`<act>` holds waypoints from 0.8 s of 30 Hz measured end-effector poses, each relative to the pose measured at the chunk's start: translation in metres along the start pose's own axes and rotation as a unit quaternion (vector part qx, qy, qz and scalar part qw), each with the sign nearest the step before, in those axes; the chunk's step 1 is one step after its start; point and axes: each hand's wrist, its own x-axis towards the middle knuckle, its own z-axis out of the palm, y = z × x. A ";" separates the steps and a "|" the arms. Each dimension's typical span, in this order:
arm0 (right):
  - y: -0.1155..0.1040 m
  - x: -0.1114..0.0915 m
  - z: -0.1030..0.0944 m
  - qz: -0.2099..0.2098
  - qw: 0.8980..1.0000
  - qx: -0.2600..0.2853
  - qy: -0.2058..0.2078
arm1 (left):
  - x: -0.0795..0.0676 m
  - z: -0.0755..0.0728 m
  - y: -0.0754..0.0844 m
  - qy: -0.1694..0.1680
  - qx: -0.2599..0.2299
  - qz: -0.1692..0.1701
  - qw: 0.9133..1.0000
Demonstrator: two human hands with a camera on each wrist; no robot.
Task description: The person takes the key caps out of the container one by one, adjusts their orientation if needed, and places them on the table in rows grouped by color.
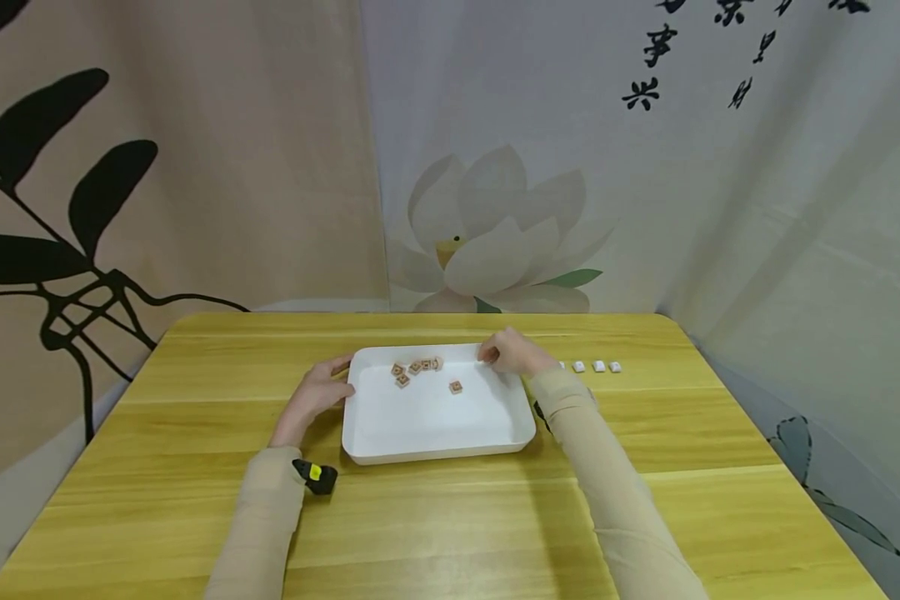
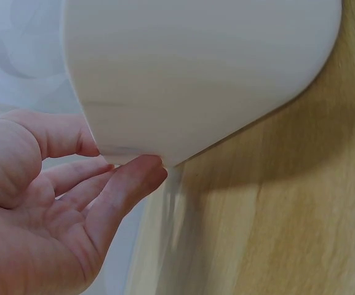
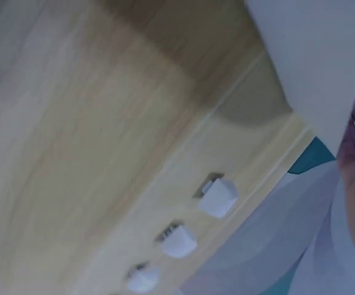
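Observation:
A shallow white tray (image 1: 435,425) stands in the middle of the head view, its shadow falling on the table beside it. Several small light-brown square tiles (image 1: 455,387) with dark markings lie inside, most grouped toward the back left. My left hand (image 1: 318,396) grips the tray's left side; in the left wrist view its thumb (image 2: 141,175) and fingers meet the lower edge. At the far right corner, my right hand (image 1: 513,352) holds the rim with curled fingers. Only part of that hand shows at the right edge of the right wrist view, beside the tray wall (image 3: 315,67).
Right of the tray, several small white keycap-like pieces (image 1: 598,366) form a row on the wooden table (image 1: 420,525). A printed curtain (image 1: 270,167) hangs behind the table's back edge. Dark wrist devices (image 1: 317,477) are worn at the sleeves.

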 end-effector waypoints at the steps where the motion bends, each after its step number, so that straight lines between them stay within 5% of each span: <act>1: 0.000 -0.001 -0.001 0.007 1.000 0.027 0.003 | 0.000 0.000 0.000 0.000 0.000 0.000 1.000; 9: -0.003 -0.003 -0.007 0.052 0.972 0.225 0.038 | 0.000 0.001 0.001 -0.002 -0.004 0.002 1.000; 16: -0.007 -0.005 -0.007 0.056 0.941 0.329 0.048 | -0.002 0.000 0.002 -0.003 -0.005 -0.002 1.000; 24: -0.004 -0.006 -0.006 0.053 0.875 0.477 0.064 | -0.002 0.000 0.003 -0.001 -0.004 -0.001 1.000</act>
